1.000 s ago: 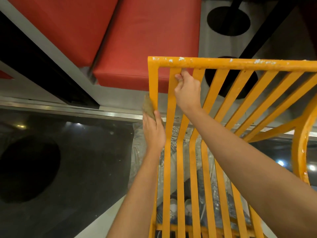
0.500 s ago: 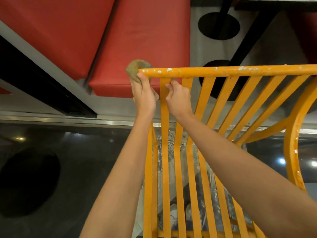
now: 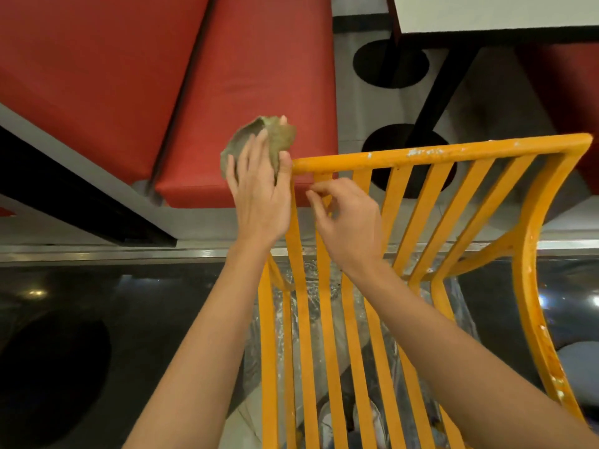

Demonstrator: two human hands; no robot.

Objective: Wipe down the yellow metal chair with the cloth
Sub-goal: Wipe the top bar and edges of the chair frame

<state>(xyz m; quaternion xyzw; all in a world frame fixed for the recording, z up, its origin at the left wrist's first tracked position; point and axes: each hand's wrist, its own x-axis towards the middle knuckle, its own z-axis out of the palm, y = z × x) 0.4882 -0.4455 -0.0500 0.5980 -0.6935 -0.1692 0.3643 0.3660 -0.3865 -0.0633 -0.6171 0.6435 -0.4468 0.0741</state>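
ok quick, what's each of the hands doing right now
Left hand: holds the cloth at the end of the yellow chair's top rail.
Right hand: fingers curled, pinching a slat just below the rail.

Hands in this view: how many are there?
2. The left hand holds the cloth beside the chair top corner; the right hand grips a slat below the rail.

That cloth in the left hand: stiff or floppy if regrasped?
Probably floppy: the cloth bunches and curls over the left hand, with no flat edge. Likely light, since loosely spread fingers carry it. It would probably drape over the chair rail rather than slide.
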